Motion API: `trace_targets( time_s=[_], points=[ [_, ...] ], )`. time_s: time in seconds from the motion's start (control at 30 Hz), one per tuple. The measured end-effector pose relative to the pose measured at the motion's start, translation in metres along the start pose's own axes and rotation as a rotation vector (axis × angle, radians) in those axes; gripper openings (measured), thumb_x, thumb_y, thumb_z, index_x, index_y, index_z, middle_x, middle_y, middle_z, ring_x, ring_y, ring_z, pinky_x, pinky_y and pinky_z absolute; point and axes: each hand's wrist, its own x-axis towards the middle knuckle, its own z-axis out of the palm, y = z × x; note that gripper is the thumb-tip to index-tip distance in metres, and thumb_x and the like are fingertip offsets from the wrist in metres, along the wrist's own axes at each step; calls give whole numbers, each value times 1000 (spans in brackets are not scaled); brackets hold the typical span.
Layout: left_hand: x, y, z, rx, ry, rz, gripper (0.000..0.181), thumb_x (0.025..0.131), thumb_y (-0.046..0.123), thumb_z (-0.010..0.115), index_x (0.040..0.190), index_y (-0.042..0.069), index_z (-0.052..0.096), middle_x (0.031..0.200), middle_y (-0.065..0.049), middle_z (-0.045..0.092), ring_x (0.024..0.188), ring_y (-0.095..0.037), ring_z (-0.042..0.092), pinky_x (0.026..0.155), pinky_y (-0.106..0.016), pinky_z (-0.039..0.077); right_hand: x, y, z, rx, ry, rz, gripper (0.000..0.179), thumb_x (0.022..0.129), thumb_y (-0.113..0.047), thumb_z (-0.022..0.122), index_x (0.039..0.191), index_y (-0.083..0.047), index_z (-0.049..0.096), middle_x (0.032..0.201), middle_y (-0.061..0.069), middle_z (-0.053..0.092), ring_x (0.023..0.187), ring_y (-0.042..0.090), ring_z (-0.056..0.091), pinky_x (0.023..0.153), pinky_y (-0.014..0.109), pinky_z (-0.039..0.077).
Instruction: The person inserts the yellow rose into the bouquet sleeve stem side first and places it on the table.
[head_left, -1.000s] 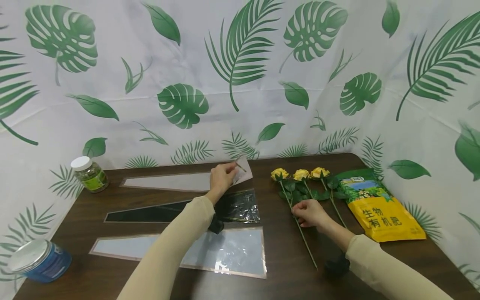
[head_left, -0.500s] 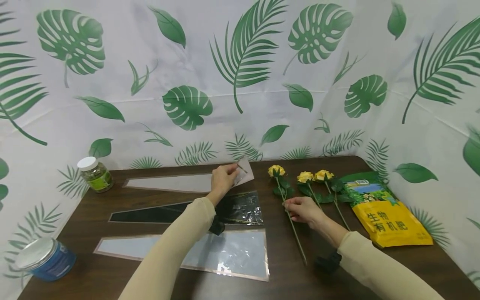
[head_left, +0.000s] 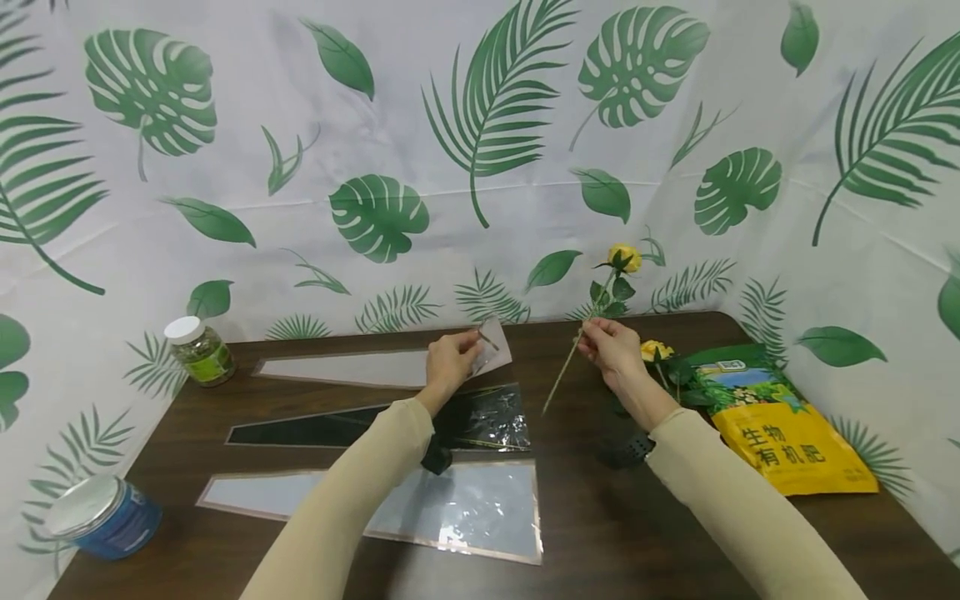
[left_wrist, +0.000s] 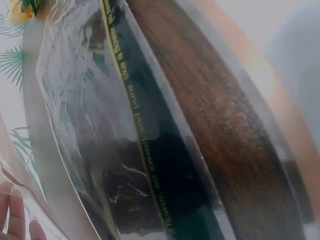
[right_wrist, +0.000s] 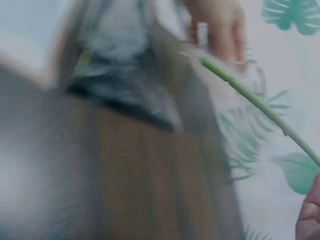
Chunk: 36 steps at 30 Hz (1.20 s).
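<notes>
In the head view my left hand (head_left: 452,362) pinches the lifted wide end of a white, tapered flower sleeve (head_left: 345,367) at the back of the table. My right hand (head_left: 611,346) holds a yellow rose (head_left: 624,258) by its green stem, raised and tilted, bloom up and to the right. The stem's lower end points down-left towards the sleeves. Close up in the right wrist view, the cut tip of the rose stem (right_wrist: 255,100) overlaps the area near my blurred left hand. Another yellow rose (head_left: 654,352) lies beyond my right wrist, partly hidden.
A black sleeve (head_left: 315,427) and a pale blue sleeve (head_left: 465,500) lie flat in front of the white one. A yellow and green fertilizer bag (head_left: 787,446) lies at right. On the left stand a lidded jar (head_left: 202,354) and a blue can (head_left: 112,521).
My right hand has lifted the rose off the table, moving it up and swinging its stem end to the left. The left hand keeps its pinch on the white sleeve.
</notes>
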Motion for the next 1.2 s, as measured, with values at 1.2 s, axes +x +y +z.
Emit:
trace_targets(
  time_s=[1.2],
  points=[
    [-7, 13, 1, -6, 43, 179, 21, 86, 19, 68, 105, 10, 74, 90, -5, 74, 80, -21, 69, 72, -38, 53, 19, 60, 70, 74, 262, -135, 11, 88, -6, 62, 93, -9, 52, 63, -12, 54, 60, 0, 55, 70, 25, 48]
  ],
)
